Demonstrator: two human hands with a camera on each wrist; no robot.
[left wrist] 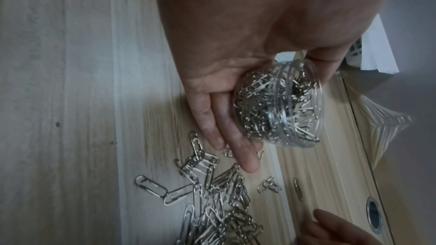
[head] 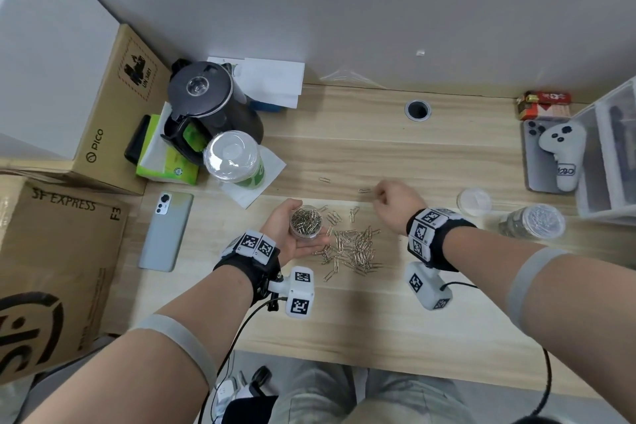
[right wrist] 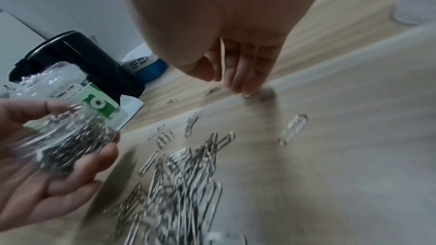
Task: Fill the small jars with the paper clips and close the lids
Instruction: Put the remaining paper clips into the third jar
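Observation:
My left hand [head: 283, 242] lies palm up and grips a small clear jar [head: 305, 221] packed with silver paper clips, its mouth uncovered. The left wrist view shows the jar [left wrist: 278, 107] cradled by the fingers [left wrist: 226, 129]. A loose pile of paper clips [head: 354, 244] sits on the desk just right of it. My right hand [head: 395, 205] reaches past the pile with its fingers [right wrist: 245, 81] curled down onto the desk, and a thin clip [right wrist: 223, 57] seems pinched against the thumb. A stray clip [head: 364, 190] lies beside those fingertips. A loose clear lid [head: 474, 201] and a second, lidded jar [head: 537, 222] stand to the right.
A black kettle [head: 210, 103], a lidded plastic cup [head: 235, 160] and a tissue pack [head: 165, 162] crowd the back left. A grey phone [head: 167, 231] lies left, by cardboard boxes [head: 51, 251]. At the right are a controller [head: 564, 151] and plastic drawers [head: 612, 148].

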